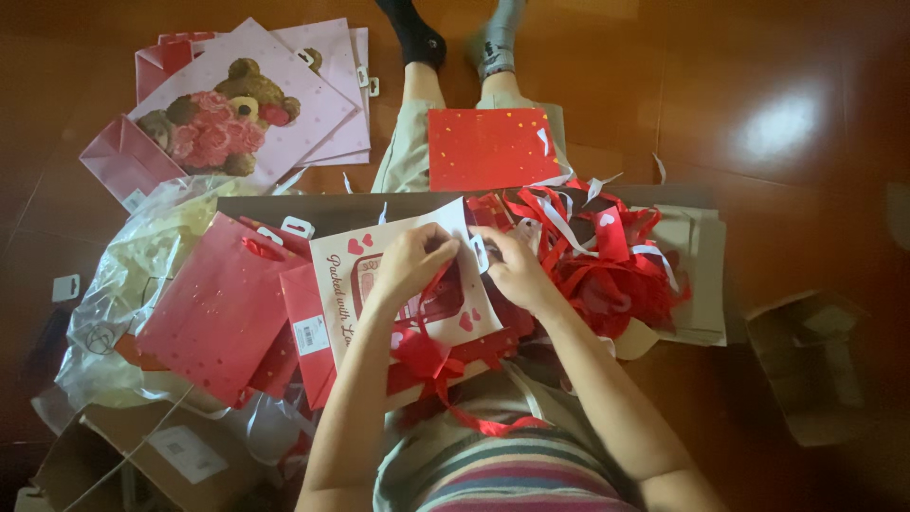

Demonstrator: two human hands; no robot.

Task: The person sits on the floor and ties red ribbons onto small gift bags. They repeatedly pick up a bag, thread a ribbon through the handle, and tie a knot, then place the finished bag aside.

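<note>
A person seated on the floor grips the top edge of a pink gift bag lying in the lap, its long axis running away from the body. The left hand and right hand pinch that edge side by side, fingers curled. Beyond them lies a heap of red ribbons, nearer the right hand.

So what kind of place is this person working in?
Probably a home floor used for packing: the person sits on polished wooden flooring, legs out in socks, with gift bags and cardboard boxes spread around.
</note>
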